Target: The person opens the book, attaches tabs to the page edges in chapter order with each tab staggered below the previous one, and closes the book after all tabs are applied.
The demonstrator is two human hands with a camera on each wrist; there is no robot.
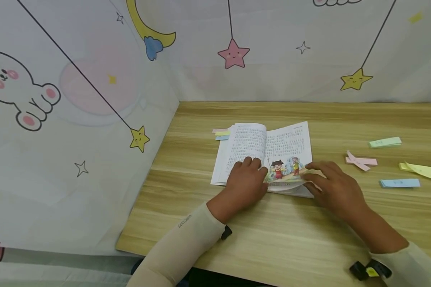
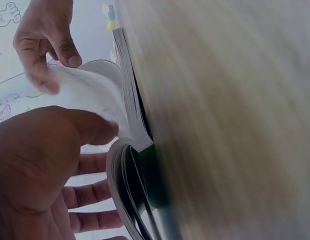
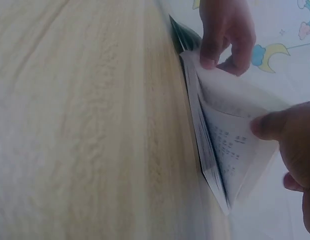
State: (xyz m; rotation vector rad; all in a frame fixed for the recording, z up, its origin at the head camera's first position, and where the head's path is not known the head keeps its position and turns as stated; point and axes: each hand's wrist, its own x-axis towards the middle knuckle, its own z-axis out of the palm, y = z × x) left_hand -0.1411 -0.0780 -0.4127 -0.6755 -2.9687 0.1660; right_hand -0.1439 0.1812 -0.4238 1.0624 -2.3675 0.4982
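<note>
Open book under two hands, one page pinched

A white sheet [image 1: 208, 79] printed with stars, a moon and a rabbit stands along the back and left of the worktop [image 1: 287, 231]. The worktop's front edge shows at lower left; its right side runs out of the head view. Wood grain stretches behind the book [image 1: 265, 143], to its left, and from its near edge to the front, giving room on those sides; to the right the hands would meet four loose strips.

The left wrist view looks along the book's lower end, showing the curved page stack and a dark green cover that the head view hides. The right wrist view shows print beside the right thumb [image 3: 267, 125]. Only the head view lays out the picture [image 1: 285, 169] and all the strips.

The book lies between the hands. The left hand [image 1: 246, 181] rests on the left pages by the fold, fingers extended. The right hand [image 1: 339, 191] appears to pinch the lower outer corner of the right page [image 1: 291, 139], though blur softens the contact.

Colored tabs [image 1: 222, 134] jut from the book's left edge. Beyond the right hand lie the blue strip [image 1: 400, 183], yellow strip [image 1: 420, 170], pink strip [image 1: 366, 161] and green strip [image 1: 385, 142].
</note>
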